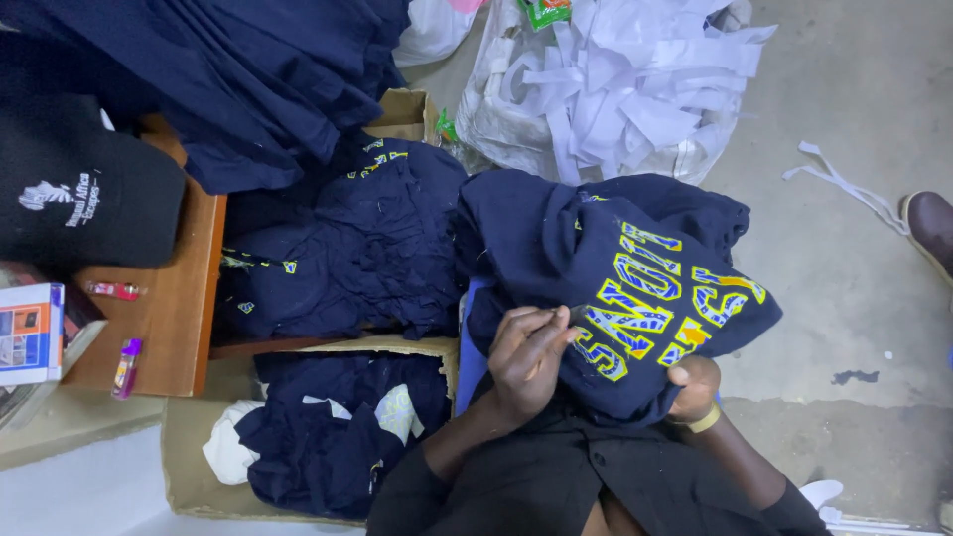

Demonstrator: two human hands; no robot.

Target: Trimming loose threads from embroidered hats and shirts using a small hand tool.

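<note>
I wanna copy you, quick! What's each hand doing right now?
Left hand: fingers pinched shut on the navy printed shirt.
Right hand: closed, gripping the shirt's lower edge.

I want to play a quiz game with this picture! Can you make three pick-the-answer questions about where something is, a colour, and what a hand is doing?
1. Where does the open brown cardboard box of dark blue clothes sit?
A. On the wooden table
B. On the floor beside the person's lap
C. On top of the white sack

2. What colour is the big printed lettering on the dark navy blue cloth garment in the lap?
A. Red
B. Yellow with blue
C. Plain white

3. What is the left hand doing?
A. Lying flat on the floor
B. Holding a purple lighter
C. Pinching at the print's edge

Answers: 1 B, the box is low at the left of the lap. 2 B, the letters are yellow with blue. 3 C, fingertips meet on the print while the right hand grips the cloth below.
</note>
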